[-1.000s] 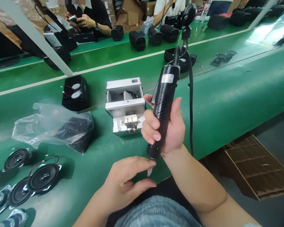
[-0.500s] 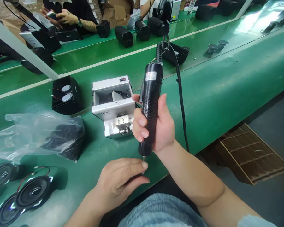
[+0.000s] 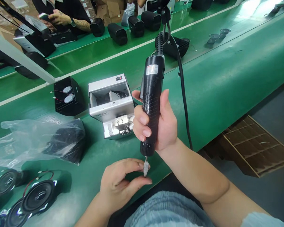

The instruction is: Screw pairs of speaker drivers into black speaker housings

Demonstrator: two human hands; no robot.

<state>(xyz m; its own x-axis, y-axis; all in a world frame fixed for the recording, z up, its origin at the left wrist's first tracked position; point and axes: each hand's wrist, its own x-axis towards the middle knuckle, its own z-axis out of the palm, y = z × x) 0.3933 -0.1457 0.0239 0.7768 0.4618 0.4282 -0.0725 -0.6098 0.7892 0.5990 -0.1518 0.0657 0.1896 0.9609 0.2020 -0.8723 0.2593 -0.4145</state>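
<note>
My right hand (image 3: 165,126) is wrapped round a black electric screwdriver (image 3: 152,91), which points down. Its bit (image 3: 145,168) carries a whitish wrapping near the tip. Beside the bit, my left hand (image 3: 123,179) curves with thumb and fingers apart. Its fingertips are behind and below the wrapped tip; whether they press on it is hard to tell. Just behind my right hand stands a silver screw feeder (image 3: 111,107) with a red switch on top.
A clear plastic bag with dark contents (image 3: 66,140) lies left, above several round speaker drivers (image 3: 39,197). A black speaker housing (image 3: 67,94) stands behind. The screwdriver's cable (image 3: 183,94) hangs right. Across the green bench (image 3: 227,69), a person (image 3: 61,17) holds a small device.
The fingers of my left hand have parted and shifted behind the bit, so its whitish wrapping now shows. My right hand still grips the screwdriver. The camera view has shifted slightly.
</note>
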